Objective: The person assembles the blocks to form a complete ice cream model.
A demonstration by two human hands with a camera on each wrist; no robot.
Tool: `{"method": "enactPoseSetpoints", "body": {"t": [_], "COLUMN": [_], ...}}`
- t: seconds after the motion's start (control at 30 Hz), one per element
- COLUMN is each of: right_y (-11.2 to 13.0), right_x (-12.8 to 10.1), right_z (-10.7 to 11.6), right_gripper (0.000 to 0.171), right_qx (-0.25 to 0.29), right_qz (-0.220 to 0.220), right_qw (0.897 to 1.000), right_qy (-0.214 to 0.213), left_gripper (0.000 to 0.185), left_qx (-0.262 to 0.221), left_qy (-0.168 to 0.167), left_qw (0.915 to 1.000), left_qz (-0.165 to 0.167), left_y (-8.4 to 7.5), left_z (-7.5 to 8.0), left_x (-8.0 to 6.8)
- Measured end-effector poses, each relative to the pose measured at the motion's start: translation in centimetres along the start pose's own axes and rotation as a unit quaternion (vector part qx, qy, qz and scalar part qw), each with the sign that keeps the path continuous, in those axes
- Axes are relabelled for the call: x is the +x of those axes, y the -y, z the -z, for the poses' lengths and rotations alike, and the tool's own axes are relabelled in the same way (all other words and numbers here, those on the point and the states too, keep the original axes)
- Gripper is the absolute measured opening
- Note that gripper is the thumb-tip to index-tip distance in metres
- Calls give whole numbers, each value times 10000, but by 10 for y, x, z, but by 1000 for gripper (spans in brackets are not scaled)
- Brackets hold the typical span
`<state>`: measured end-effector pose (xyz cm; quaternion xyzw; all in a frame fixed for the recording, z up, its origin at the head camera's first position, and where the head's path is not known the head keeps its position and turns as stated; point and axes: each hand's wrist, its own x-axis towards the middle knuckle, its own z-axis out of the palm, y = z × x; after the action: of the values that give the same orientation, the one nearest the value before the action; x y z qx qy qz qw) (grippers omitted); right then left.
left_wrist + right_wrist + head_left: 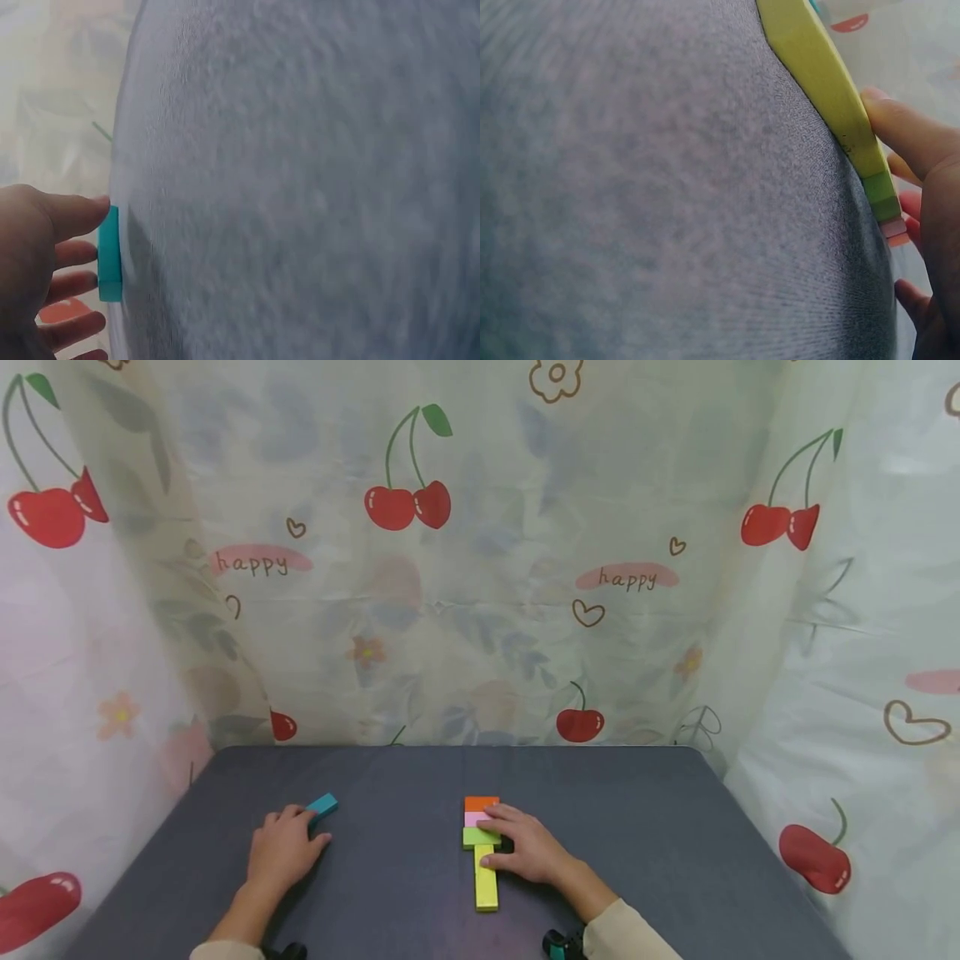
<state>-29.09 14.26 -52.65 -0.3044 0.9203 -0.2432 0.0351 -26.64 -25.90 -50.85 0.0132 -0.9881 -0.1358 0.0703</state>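
A row of flat blocks lies mid-table: orange [481,802] farthest, then pink [472,818], green [476,837] and a long yellow block [485,883] nearest me. My right hand [517,843] rests on this row, fingers laid over the pink and green blocks and thumb against the yellow one. In the right wrist view the thumb of my right hand [922,187] touches the yellow block [817,75] beside the green block [881,191]. My left hand [296,835] lies flat on the table, fingertips touching a teal block [323,807]. The left wrist view shows my left hand [82,251] against the teal block [109,255].
The dark grey table [645,827] is enclosed on three sides by a pale curtain [480,610] printed with cherries. Its far edge runs along the curtain's foot. Wrist-worn cameras [558,945] show at the bottom of the head view.
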Motion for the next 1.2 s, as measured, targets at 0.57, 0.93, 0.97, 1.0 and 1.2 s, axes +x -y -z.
{"method": "enactPoseSetpoints", "body": {"t": [0.57,0.93,0.97,1.0,1.2], "right_y": [1,2,1,1,0], "right_x": [3,3,2,1,-1], "right_z": [-2,0,0,0,1], "right_gripper": [64,64,64,64,64], "right_qx": [-97,-86,-81,-69,-38], "right_qz": [2,-119,-114,-108,-86], "right_qw": [9999,9999,9999,9999,9999], "right_qy": [49,65,65,65,71], "left_gripper": [57,62,63,64,66], "left_qx": [-142,-309,-342,-372,-468], "left_qy": [28,8,47,79,189], "left_qw": [9991,9953,9950,9947,9937], "left_qz": [-398,-920,-935,-950,-1003], "left_y": [-43,-70,-73,-76,-92], "left_z": [-22,-30,-31,-32,-39], "left_x": [14,26,28,29,36]}}
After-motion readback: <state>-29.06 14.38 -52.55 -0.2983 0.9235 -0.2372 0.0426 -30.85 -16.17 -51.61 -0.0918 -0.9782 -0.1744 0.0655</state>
